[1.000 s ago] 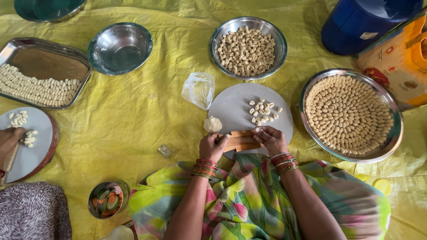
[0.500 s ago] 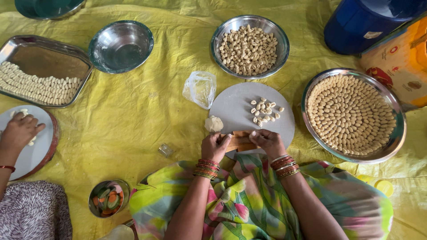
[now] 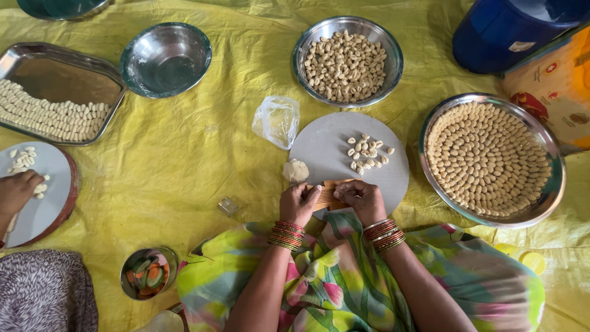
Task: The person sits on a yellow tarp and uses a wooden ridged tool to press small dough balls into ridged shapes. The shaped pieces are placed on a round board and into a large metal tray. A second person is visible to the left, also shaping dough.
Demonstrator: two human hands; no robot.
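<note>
- Down on the yellow sheet [image 3: 184, 160], right at the near edge of the round grey board [image 3: 332, 147]: small ridged wooden paddle [image 3: 330, 195], pinned flat between both hands.
- Left hand [image 3: 299, 203] curled over the paddle's left end, fingers bent and closed on it, probably to keep it from sliding.
- Right hand [image 3: 362, 200] on the right end, fingers tucked in and pressing down; can't tell if a bit of dough sits under them.
- Lump of dough [image 3: 295, 170] parked just off the board's left rim, close by for pinching bits off, looks like.
- Little pile of shaped pieces [image 3: 367, 151] mid-board, just beyond the paddle, out of the way of the hands.
- Big steel plate [image 3: 541, 203] to the right, packed with pieces in neat rings, likely so none stick together.
- Steel bowl of pieces [image 3: 348, 60] beyond the board, empty steel bowl [image 3: 165, 58] further left.
- Far left: another person's hand [image 3: 17, 192] on a separate board [image 3: 46, 209].
</note>
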